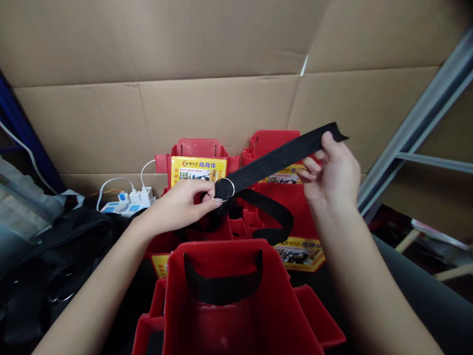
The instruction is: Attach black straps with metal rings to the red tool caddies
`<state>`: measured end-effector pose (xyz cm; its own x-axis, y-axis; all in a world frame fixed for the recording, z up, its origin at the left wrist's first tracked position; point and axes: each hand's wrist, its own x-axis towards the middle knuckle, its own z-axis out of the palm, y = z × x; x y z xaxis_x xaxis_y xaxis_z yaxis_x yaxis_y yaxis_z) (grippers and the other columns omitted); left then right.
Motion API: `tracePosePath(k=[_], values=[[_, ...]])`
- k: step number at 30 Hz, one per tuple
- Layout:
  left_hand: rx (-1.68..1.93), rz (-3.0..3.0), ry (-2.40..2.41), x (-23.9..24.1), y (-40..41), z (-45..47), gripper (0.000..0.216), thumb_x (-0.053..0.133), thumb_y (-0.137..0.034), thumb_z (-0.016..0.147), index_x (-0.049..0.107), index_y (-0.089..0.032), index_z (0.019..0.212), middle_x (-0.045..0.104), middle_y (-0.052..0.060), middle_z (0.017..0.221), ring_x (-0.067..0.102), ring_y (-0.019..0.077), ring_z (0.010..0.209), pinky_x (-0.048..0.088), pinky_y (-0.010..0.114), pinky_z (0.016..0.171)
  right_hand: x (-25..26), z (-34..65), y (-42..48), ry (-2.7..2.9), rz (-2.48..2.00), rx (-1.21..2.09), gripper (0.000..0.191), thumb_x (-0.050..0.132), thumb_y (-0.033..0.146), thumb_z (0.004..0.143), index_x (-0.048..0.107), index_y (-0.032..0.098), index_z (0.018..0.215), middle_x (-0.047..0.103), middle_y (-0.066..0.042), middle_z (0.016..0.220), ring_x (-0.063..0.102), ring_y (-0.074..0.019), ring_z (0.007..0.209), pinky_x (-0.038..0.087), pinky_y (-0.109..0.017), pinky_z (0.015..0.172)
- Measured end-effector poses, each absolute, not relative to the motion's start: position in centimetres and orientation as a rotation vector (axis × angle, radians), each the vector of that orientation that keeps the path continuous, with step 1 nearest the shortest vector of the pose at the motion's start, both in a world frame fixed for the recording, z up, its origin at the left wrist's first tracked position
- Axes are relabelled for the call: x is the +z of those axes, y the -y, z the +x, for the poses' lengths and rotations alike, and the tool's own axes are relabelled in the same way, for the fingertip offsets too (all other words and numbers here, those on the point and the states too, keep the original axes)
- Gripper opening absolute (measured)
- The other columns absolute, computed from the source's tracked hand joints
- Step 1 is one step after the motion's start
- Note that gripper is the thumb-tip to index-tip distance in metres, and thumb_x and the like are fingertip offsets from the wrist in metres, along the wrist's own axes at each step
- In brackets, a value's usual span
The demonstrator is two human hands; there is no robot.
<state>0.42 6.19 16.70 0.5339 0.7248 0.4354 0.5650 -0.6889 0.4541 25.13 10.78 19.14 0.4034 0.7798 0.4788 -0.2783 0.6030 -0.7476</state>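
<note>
The red plastic bin (229,254) nearest the camera stands open at the top, with smaller compartments to either side; the one at right (318,315) shows bare red plastic. Inside the main compartment, a black band (223,288) crosses the far wall, its ends passing through two upright slots. Behind it stand more red bins, including one at back left (195,147) and one at back right (277,142), carrying yellow printed labels (199,170). Small divided compartments show between them, their contents too dark to make out.

Above these bins, a black webbing strap (273,160) is stretched on a slant, rising to the right. The left hand (194,199) pinches its lower end at two metal rings (234,187), thumb and fingertips pressed together. The right hand (334,170) grips near the strap's free end, thumb on top and fingers curled, held higher than the left. Both forearms reach forward, one on each side of the front bin. Another length of strap (277,212) loops below.
</note>
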Motion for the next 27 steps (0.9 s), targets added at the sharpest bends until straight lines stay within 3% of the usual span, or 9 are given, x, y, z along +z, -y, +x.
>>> tracePosePath(k=[3,6,11,14,18,23,27], values=[[0.887,2.574,-1.133,16.8,-6.2,0.4,0.021,0.05,-0.025,0.081,0.04,-0.018,0.063,0.048,-0.003,0.066,0.044,0.0115,0.065,0.035,0.026,0.063,19.2,25.5,-11.0,0.902,-0.692,0.76,0.035,0.061,0.033,0.071,0.031,0.023,0.055,0.025,0.009,0.045,0.014,-0.0047,0.034,0.013,-0.023,0.033],[0.893,2.647,-1.208,16.8,-6.4,0.4,0.023,0.05,-0.025,0.08,0.04,-0.018,0.061,0.049,-0.001,0.071,0.045,0.0133,0.069,0.037,0.028,0.068,19.2,24.8,-10.7,0.921,-0.686,0.682,0.035,0.061,0.031,0.071,0.033,0.021,0.053,0.031,0.009,0.044,0.02,-0.0026,0.031,0.015,-0.022,0.032],[0.884,2.643,-1.226,16.3,-6.9,0.4,0.024,0.05,-0.025,0.08,0.038,-0.018,0.06,0.048,-0.001,0.067,0.044,0.0134,0.066,0.036,0.028,0.065,18.2,20.8,-7.9,1.402,-0.729,0.575,0.025,0.06,0.032,0.075,0.045,0.02,0.06,0.057,0.001,0.053,0.054,-0.0095,0.039,0.027,-0.019,0.029],[0.988,2.588,-1.213,15.8,-7.3,0.5,0.019,0.051,-0.023,0.078,0.041,-0.017,0.063,0.05,-0.001,0.068,0.045,0.0131,0.066,0.036,0.027,0.065,17.1,18.5,-6.3,1.793,-0.823,0.598,0.016,0.056,0.028,0.079,0.053,0.018,0.067,0.066,-0.003,0.065,0.064,-0.0139,0.057,0.042,-0.021,0.042],[1.156,2.53,-1.188,15.6,-7.5,0.6,0.018,0.052,-0.021,0.077,0.041,-0.017,0.064,0.048,-0.003,0.066,0.044,0.0119,0.065,0.034,0.025,0.061,16.2,17.6,-6.1,2.013,-0.871,0.227,0.009,0.058,0.02,0.078,0.065,0.018,0.082,0.069,-0.002,0.081,0.063,-0.0139,0.07,0.047,-0.024,0.062],[1.29,2.427,-1.146,15.6,-7.6,0.9,0.016,0.054,-0.018,0.075,0.042,-0.017,0.065,0.045,-0.003,0.065,0.042,0.0106,0.064,0.035,0.022,0.058,16.1,18.1,-6.8,2.073,-0.857,0.021,0.019,0.062,0.023,0.077,0.067,0.019,0.095,0.067,-0.005,0.097,0.061,-0.0142,0.076,0.047,-0.026,0.064],[1.396,2.366,-1.106,15.4,-7.9,1.2,0.008,0.054,-0.015,0.074,0.048,-0.016,0.069,0.05,-0.002,0.068,0.044,0.0106,0.064,0.036,0.022,0.056,16.1,18.3,-7.1,2.092,-0.82,-0.019,0.02,0.059,0.019,0.078,0.068,0.019,0.096,0.064,-0.005,0.095,0.06,-0.0138,0.076,0.048,-0.026,0.064]])
